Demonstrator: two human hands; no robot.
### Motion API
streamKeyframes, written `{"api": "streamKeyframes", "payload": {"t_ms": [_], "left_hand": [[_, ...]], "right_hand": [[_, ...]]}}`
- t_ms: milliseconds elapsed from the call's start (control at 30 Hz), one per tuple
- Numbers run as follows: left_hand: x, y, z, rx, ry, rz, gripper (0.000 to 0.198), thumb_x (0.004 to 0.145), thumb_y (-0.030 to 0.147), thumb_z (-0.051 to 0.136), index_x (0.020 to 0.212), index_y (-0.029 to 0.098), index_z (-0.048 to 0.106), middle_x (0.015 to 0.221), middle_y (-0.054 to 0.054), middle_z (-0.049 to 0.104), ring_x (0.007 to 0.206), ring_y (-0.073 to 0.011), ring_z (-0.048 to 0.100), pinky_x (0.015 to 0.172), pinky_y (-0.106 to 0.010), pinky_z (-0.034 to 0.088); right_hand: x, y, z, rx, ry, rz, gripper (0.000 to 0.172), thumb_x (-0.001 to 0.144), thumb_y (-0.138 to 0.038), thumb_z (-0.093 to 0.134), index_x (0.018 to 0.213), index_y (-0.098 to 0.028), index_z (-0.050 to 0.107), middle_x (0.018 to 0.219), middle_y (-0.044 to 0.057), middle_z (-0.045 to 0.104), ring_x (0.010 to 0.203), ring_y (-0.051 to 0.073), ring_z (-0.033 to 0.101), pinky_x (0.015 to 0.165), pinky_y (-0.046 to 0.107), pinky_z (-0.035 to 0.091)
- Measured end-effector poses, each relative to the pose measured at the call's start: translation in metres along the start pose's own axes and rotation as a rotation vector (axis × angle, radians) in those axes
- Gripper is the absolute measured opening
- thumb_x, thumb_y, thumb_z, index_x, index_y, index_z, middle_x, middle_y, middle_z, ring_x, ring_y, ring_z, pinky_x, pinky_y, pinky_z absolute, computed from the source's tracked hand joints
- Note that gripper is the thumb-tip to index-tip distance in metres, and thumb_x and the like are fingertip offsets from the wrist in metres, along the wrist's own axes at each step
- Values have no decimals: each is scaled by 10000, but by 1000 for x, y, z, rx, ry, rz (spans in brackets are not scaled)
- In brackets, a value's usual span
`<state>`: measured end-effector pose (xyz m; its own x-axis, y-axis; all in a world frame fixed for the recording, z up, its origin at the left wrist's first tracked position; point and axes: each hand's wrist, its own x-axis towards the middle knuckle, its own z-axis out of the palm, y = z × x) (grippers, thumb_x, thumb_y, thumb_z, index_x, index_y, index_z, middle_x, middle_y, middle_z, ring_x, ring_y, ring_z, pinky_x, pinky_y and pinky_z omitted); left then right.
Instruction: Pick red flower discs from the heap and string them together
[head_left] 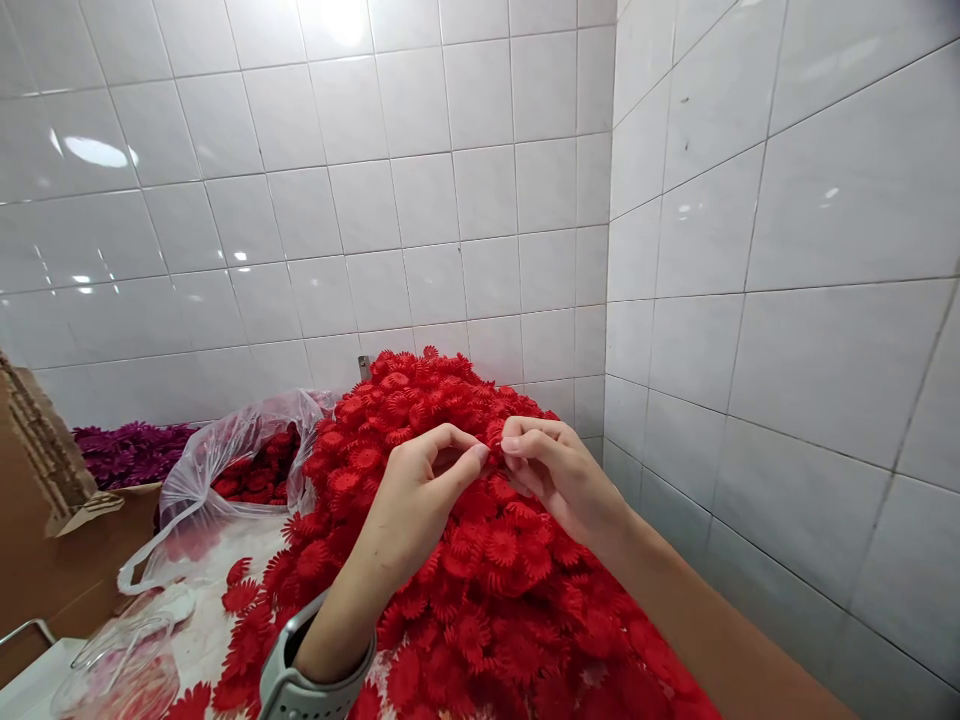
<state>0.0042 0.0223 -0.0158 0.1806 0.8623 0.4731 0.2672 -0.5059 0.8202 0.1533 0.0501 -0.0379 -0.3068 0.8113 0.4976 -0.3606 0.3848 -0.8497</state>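
A tall heap of red artificial flower heads [450, 560] spreads in front of me, and both hands are over it. My left hand [420, 490] has its thumb and index finger pinched together, fingertips pointing right. Almost touching those tips, my right hand [559, 475] is closed too, its thumb pressed to its curled fingers. Red petals show right behind the fingertips, so whatever either hand pinches blends in and cannot be made out. A pale watch strap [319, 660] is around my left wrist.
Left of the heap lies a clear plastic bag [199, 480] holding darker red flowers [262, 475]. Purple flowers [135, 450] are behind a cardboard box [37, 500]. Clear plastic pieces [124, 660] lie at the lower left. White tiled walls [480, 190] meet in a corner to the right.
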Motion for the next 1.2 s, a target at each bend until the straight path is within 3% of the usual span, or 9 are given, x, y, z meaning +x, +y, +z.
{"api": "streamKeyframes", "payload": {"t_ms": [167,267,400,567,633,767,1000,1067,1200], "left_hand": [[9,-7,-7,-116,131,-48,154,693,295,632,612,173,584,607,43,565,601,-103,526,634,-209,454],[12,-9,-11,-269,79,-96,180,669,329,691,632,167,621,660,36,600,661,-106,580,740,-226,489],[11,-10,-11,-389,42,-99,179,636,329,738,674,175,655,693,41,619,666,-107,597,738,-244,513],[9,-6,-9,-278,-33,-85,163,673,321,719,723,168,691,717,7,665,729,-135,612,689,-220,508],[9,-5,-9,-243,-31,-76,172,707,338,690,749,172,687,749,0,668,733,-136,608,652,-212,508],[7,-4,-7,-170,144,32,183,780,377,621,814,199,643,791,16,644,716,-112,586,580,-181,481],[-4,6,-1,38,271,238,164,744,322,683,849,206,632,821,16,619,788,-115,570,665,-180,465],[-5,7,-1,58,204,183,196,774,356,645,903,209,620,848,15,613,768,-110,562,655,-181,460],[-6,4,-2,78,-80,41,246,826,448,547,852,203,548,722,43,549,602,-89,477,560,-186,415]], "right_hand": [[5,-4,-8,99,52,-32,314,722,-310,593,498,-199,403,439,-70,289,467,96,336,466,235,291],[5,-7,-10,-38,72,-43,313,788,-386,590,588,-198,442,504,-66,327,495,96,337,482,235,301],[2,-6,-7,-343,90,-64,316,834,-451,543,670,-198,450,549,-66,367,501,90,319,488,240,278],[-4,-8,-4,-450,-138,-51,286,881,-364,467,655,-200,405,558,-54,391,511,95,334,489,247,279],[-6,-9,-3,-478,-126,-79,312,891,-331,437,616,-202,367,538,-54,364,492,92,304,469,252,251],[-5,-11,-4,-479,-43,-131,333,879,-312,461,576,-191,395,550,-51,341,485,85,264,457,257,214],[-4,-14,-8,-305,-85,-86,375,864,-369,522,548,-179,454,501,-67,273,466,80,247,463,262,204],[-5,-14,-8,-231,-137,-74,382,858,-373,532,542,-181,437,501,-70,258,463,78,245,471,263,211],[-8,-14,-4,-241,-241,-75,353,872,-354,505,575,-184,419,529,-64,276,479,80,246,464,258,200]]}}
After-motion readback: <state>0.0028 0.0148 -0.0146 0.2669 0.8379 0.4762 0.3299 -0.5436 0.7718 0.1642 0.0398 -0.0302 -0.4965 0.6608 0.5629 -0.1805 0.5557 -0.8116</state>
